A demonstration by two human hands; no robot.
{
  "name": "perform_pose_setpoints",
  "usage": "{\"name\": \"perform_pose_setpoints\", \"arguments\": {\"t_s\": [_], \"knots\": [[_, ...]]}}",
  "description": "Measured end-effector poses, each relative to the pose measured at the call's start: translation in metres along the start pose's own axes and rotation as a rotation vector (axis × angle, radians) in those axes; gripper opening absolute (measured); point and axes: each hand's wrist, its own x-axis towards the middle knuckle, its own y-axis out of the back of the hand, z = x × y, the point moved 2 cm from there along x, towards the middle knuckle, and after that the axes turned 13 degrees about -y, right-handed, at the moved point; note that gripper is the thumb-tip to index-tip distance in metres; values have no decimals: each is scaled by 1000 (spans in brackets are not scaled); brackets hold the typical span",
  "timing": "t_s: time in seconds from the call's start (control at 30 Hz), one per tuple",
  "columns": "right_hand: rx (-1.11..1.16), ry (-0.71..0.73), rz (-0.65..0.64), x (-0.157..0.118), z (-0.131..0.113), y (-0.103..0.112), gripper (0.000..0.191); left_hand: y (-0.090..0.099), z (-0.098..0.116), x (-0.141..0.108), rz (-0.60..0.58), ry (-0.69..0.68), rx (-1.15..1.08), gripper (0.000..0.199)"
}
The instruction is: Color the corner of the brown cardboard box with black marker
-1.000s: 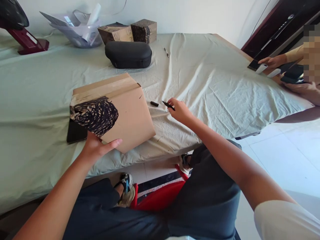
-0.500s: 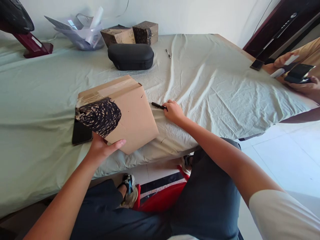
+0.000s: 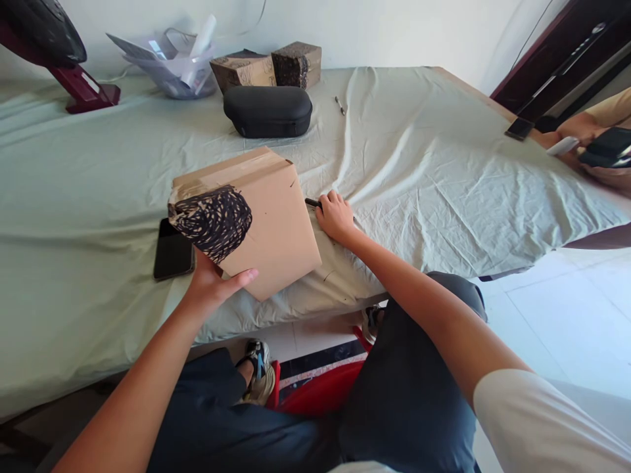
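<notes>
A brown cardboard box [image 3: 276,223] with a dense patch of black scribble on its left part rests on the cloth. My left hand [image 3: 211,279] grips its lower left edge, the thumb on the near face and the other fingers hidden behind it. To the right of the box, my right hand [image 3: 336,215] lies on the cloth with its fingers curled over a black pen [image 3: 312,203], whose dark end sticks out toward the box. Beside the box's left edge lies a black phone [image 3: 172,251], partly covered by it.
Behind the box stand a black case [image 3: 267,112], two small scribbled boxes [image 3: 296,64] and a plastic basket [image 3: 182,75]. A second pen [image 3: 340,105] lies further back. At the right edge, another person's hands hold a dark object [image 3: 607,148] near a phone [image 3: 519,129].
The view has shifted slightly, moving most things rightward. My right hand has come nearer to the box and covers more of the pen. The left hand still holds the box.
</notes>
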Motion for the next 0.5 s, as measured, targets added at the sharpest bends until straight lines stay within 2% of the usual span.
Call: {"name": "perform_pose_setpoints", "arguments": {"t_s": [0.23, 0.5], "knots": [[-18, 16, -16, 5, 3, -6, 49, 0, 1, 1, -9, 15, -23, 117], [146, 91, -47, 11, 14, -2, 47, -1, -2, 5, 11, -5, -62, 114]]}}
